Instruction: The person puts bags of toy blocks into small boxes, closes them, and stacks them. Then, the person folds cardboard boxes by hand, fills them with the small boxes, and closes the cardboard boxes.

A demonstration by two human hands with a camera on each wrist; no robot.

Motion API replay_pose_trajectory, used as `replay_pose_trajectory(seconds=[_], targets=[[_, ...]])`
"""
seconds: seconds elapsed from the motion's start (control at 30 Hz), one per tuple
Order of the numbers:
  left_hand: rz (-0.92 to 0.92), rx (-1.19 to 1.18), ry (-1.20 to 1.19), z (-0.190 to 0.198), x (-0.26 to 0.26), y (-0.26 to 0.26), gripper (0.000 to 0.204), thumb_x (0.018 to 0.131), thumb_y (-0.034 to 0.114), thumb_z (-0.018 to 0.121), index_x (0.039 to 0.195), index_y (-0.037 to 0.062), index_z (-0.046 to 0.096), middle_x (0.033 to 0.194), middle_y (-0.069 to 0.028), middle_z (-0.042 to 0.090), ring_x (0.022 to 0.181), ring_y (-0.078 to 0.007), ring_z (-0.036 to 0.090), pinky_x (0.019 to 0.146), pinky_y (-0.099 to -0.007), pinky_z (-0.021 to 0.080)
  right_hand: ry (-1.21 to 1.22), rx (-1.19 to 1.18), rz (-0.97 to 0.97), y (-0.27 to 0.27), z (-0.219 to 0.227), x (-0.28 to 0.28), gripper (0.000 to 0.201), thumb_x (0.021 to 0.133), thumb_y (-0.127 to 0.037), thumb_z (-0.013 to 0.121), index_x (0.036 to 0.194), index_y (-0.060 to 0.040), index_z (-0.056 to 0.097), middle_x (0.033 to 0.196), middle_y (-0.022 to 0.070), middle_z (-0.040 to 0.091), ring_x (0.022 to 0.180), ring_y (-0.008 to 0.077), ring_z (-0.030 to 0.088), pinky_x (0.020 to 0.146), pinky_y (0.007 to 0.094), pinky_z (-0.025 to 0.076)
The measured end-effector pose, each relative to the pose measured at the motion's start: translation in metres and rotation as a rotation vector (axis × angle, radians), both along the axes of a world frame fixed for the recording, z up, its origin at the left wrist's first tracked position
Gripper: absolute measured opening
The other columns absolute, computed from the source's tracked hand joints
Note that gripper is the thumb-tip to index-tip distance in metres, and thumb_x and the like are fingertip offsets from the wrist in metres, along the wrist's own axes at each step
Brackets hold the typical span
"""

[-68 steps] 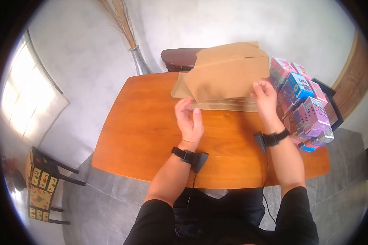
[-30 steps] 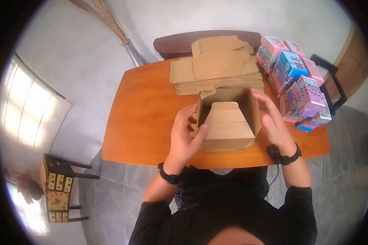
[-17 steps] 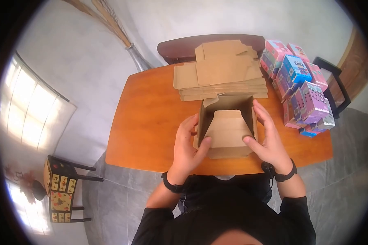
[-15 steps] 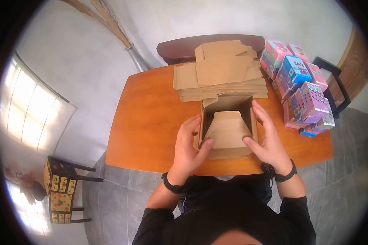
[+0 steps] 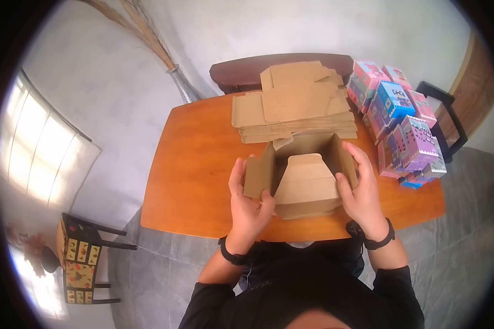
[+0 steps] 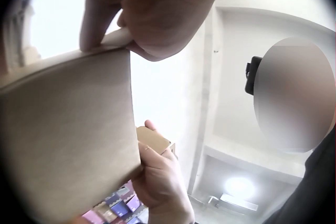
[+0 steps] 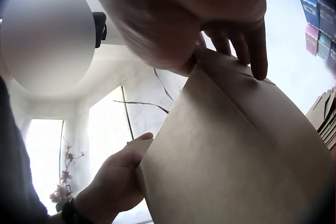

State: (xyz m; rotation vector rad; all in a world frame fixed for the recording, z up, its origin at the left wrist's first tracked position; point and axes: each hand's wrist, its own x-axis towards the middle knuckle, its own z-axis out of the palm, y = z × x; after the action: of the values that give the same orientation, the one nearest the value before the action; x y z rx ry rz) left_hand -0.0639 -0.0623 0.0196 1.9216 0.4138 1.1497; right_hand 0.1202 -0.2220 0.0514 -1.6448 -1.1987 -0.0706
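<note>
An open cardboard box [image 5: 307, 207] is held over the table's near part, a tapered flap [image 5: 307, 172] across its front. My left hand [image 5: 248, 211] pinches the outward-leaning left side flap [image 5: 259, 171], thumb inside and fingers behind. My right hand [image 5: 362, 192] grips the box's right wall, thumb at the inner edge and fingers along the outside. In the left wrist view, the left hand [image 6: 152, 14] pinches the edge of a cardboard panel [image 6: 68, 129]. The right wrist view has the right hand [image 7: 194, 19] on the box's upper edge [image 7: 236, 69].
Flattened cardboard pieces [image 5: 299, 104] lie stacked behind the box. Colourful small boxes [image 5: 395, 104] are piled at the table's right side. A dark red chair back [image 5: 236, 72] stands behind the table [image 5: 186, 164], near a silver vase [image 5: 184, 85] with dry branches.
The left side flap has swung outward with my left hand, which has moved left. My right thumb has shifted from the front flap to the right wall. The camera view has tilted slightly.
</note>
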Motion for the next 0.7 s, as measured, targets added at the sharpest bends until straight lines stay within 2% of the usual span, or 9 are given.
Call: replay_pose_trajectory(seconds=[0.07,0.13,0.17,0.23,0.33,0.47,0.57,0.67,0.7], targets=[[-0.028,-0.021,-0.005,0.007,0.001,-0.004,0.082,0.084,-0.012,0.050,0.154,0.0051,0.010,0.149,-0.0225,0.036,0.138,-0.0299,0.040,0.112,-0.0416,0.035,-0.003,-0.052,-0.056,-0.001,0.007,-0.001,0.060,0.085,0.005,0.057,0.142,-0.0052,0.043,0.142,0.0189,0.048,0.131,0.0354,0.048,0.103,0.0395,0.043],[-0.100,-0.275,-0.064,0.012,0.002,-0.009,0.086,0.084,-0.011,0.053,0.155,0.0057,0.008,0.150,-0.0234,0.034,0.139,-0.0315,0.039,0.112,-0.0423,0.035,0.036,-0.020,-0.030,-0.002,0.004,0.002,0.060,0.085,0.005,0.058,0.142,-0.0056,0.043,0.142,0.0185,0.049,0.130,0.0350,0.049,0.102,0.0387,0.044],[-0.096,-0.273,-0.065,0.012,0.000,-0.007,0.086,0.084,-0.011,0.053,0.155,0.0057,0.008,0.150,-0.0234,0.034,0.139,-0.0315,0.039,0.112,-0.0423,0.035,0.077,0.012,-0.006,-0.002,0.002,0.003,0.061,0.085,0.005,0.059,0.142,-0.0060,0.043,0.141,0.0180,0.049,0.130,0.0346,0.049,0.101,0.0379,0.044],[-0.069,-0.067,0.007,0.009,-0.002,-0.002,0.088,0.085,-0.009,0.057,0.155,0.0069,0.007,0.150,-0.0244,0.034,0.140,-0.0323,0.038,0.111,-0.0429,0.036,0.041,-0.006,-0.027,-0.004,0.000,0.006,0.062,0.085,0.005,0.061,0.143,-0.0060,0.043,0.141,0.0176,0.049,0.130,0.0339,0.049,0.102,0.0384,0.044],[-0.040,0.031,0.008,0.002,-0.001,0.002,0.088,0.086,-0.008,0.057,0.156,0.0080,0.007,0.150,-0.0250,0.033,0.138,-0.0319,0.040,0.110,-0.0429,0.037,0.054,-0.038,-0.058,-0.003,0.004,0.004,0.065,0.083,0.006,0.064,0.143,-0.0056,0.042,0.141,0.0165,0.049,0.130,0.0324,0.049,0.104,0.0398,0.043],[-0.042,0.021,0.012,0.002,0.000,0.002,0.087,0.086,-0.008,0.057,0.156,0.0080,0.007,0.149,-0.0255,0.033,0.136,-0.0314,0.041,0.110,-0.0429,0.038,0.173,0.004,-0.002,-0.003,0.003,0.006,0.072,0.081,0.007,0.069,0.145,-0.0050,0.039,0.142,0.0151,0.049,0.134,0.0291,0.046,0.110,0.0408,0.039],[-0.076,-0.072,-0.010,0.005,-0.001,-0.002,0.087,0.087,-0.007,0.058,0.155,0.0071,0.007,0.150,-0.0249,0.033,0.135,-0.0303,0.042,0.109,-0.0419,0.039,0.152,0.053,0.030,-0.005,-0.001,0.009,0.076,0.081,0.004,0.072,0.147,-0.0049,0.037,0.143,0.0153,0.048,0.138,0.0275,0.043,0.114,0.0395,0.035],[-0.086,-0.163,-0.037,0.007,-0.002,-0.004,0.081,0.088,-0.006,0.059,0.154,0.0043,0.013,0.147,-0.0227,0.037,0.134,-0.0280,0.043,0.108,-0.0400,0.040,0.201,0.074,0.070,-0.007,-0.007,0.012,0.079,0.080,0.003,0.074,0.149,-0.0054,0.034,0.145,0.0157,0.046,0.140,0.0279,0.041,0.115,0.0386,0.032],[-0.107,-0.156,0.037,0.006,-0.006,-0.002,0.077,0.089,-0.005,0.060,0.152,0.0029,0.017,0.146,-0.0215,0.040,0.134,-0.0268,0.044,0.107,-0.0390,0.041,0.200,0.075,0.070,-0.007,-0.006,0.012,0.079,0.080,0.003,0.074,0.149,-0.0054,0.034,0.145,0.0157,0.046,0.140,0.0279,0.041,0.115,0.0386,0.032]])
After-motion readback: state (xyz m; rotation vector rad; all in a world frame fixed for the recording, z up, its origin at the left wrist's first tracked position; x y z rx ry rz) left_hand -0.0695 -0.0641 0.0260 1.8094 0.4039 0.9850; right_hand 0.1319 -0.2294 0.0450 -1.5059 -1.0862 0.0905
